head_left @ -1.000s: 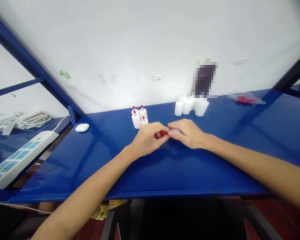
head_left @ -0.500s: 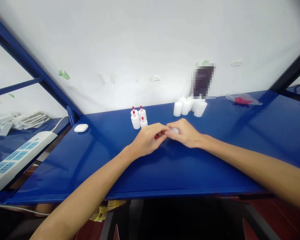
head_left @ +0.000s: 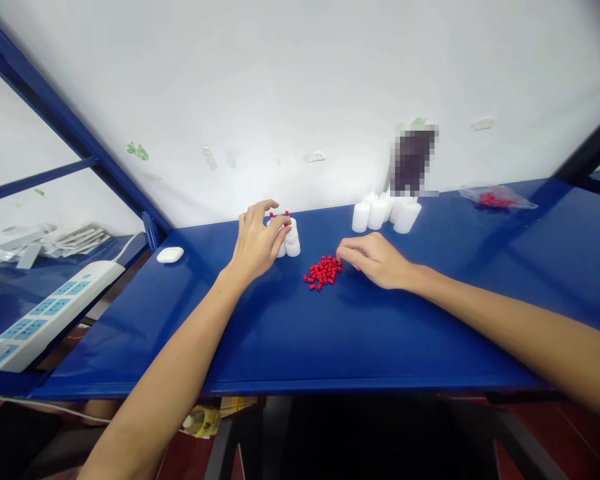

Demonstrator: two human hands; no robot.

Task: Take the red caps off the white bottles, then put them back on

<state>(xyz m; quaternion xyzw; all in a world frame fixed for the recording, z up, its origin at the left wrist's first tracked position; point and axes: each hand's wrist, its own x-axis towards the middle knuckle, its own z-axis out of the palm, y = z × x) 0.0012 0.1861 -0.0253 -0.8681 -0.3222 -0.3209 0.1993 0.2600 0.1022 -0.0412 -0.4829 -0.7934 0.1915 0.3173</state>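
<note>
Head view, and from where I stand the blue table (head_left: 300,347) runs across below a white wall (head_left: 280,80), with both bare arms reaching over its front edge. The left hand (head_left: 254,241) reaches over a small cluster of bottles (head_left: 293,247), upright and close together, and partly hides them. Its fingers arch forward, the thumb and forefinger near each other beside a red tip; whether they pinch anything I cannot tell. Two red tips show past the fingers.

The right hand (head_left: 380,261) is low over the table, its fingers curled in and the gap between thumb and forefinger narrow. Its fingertips are right at the edge of a loose heap of red caps (head_left: 323,272) (I cannot tell if one is caught inside the grip). The heap lies on the table between the two hands, in front of the bottles and a little to their right.

Farther back, near the wall, a group of white bottles (head_left: 377,215) stands close together, below a dark pixelated patch (head_left: 413,160). Well to the right, a clear bag (head_left: 500,199) with red pieces in it lies flat. Toward the left end of the table sits a rounded white case (head_left: 171,255). Beyond that end, a long power strip (head_left: 63,303) slants past the table, and white pieces (head_left: 75,238) lie piled on another blue surface (head_left: 7,300)
</note>
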